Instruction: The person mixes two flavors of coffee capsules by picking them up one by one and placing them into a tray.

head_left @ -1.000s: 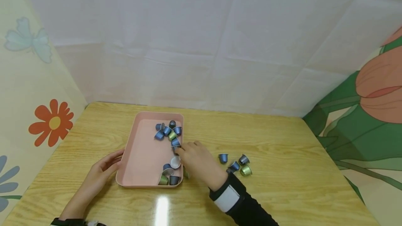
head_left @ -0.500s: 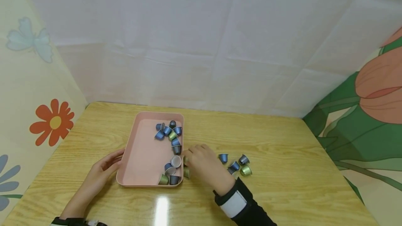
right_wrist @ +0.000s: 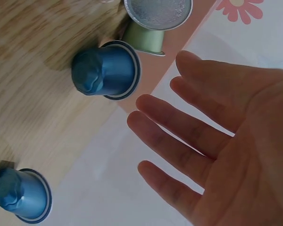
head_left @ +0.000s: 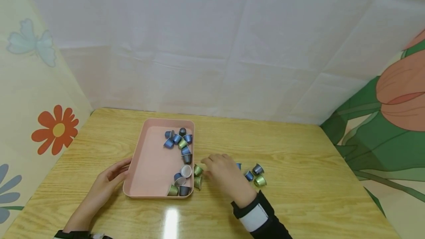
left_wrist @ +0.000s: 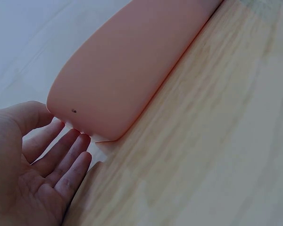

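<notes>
A pink rectangular tray (head_left: 151, 158) lies on the table with several coffee capsules inside, mostly blue or dark, along its right side. My left hand (head_left: 105, 182) touches the tray's left wall, its fingertips (left_wrist: 82, 139) at a corner in the left wrist view. Just outside the right wall lie two green coffee capsules (head_left: 198, 182). My right hand (head_left: 225, 176) is over the table to their right, holding nothing, fingers extended and apart in the right wrist view. A blue coffee capsule (right_wrist: 106, 70) is near its fingertips there. Another blue capsule (head_left: 238, 166) is partly hidden behind the hand.
To the right of my right hand lie a blue capsule (head_left: 249, 175), a grey-blue capsule (head_left: 257, 169) and a green capsule (head_left: 260, 180). A white cloth (head_left: 212, 65) hangs behind the wooden table (head_left: 292, 158). Printed panels stand at both sides.
My right hand has moved right from the tray's right edge, uncovering a dark capsule inside and the two green capsules outside. The left hand and tray stay in place.
</notes>
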{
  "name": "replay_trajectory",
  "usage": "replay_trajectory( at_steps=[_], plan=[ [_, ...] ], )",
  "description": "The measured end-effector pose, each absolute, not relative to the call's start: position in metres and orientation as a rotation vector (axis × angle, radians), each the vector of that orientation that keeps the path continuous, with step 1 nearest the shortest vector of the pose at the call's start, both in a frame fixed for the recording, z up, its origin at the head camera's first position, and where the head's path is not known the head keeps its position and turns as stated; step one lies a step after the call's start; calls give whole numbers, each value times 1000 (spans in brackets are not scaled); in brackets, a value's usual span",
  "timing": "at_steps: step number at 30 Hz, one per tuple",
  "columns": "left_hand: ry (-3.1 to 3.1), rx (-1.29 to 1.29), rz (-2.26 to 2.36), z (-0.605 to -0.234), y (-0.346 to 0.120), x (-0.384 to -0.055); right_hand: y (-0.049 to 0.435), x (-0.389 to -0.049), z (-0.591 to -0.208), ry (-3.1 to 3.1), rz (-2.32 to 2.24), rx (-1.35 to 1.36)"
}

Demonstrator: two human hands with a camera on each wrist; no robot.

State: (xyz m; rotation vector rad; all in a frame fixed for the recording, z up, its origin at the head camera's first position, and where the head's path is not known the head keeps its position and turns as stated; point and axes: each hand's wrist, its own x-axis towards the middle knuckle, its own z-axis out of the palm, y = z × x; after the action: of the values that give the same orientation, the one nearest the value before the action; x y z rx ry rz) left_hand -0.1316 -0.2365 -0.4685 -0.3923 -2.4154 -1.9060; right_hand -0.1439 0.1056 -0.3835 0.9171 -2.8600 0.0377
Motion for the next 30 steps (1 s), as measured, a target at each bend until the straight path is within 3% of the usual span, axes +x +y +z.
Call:
replay_trajectory(
  at_steps=[30],
  plan=[
    [-2431,-378,-1882,-473,-239,-134,121,-149,-404,-2953,23,825]
  ],
)
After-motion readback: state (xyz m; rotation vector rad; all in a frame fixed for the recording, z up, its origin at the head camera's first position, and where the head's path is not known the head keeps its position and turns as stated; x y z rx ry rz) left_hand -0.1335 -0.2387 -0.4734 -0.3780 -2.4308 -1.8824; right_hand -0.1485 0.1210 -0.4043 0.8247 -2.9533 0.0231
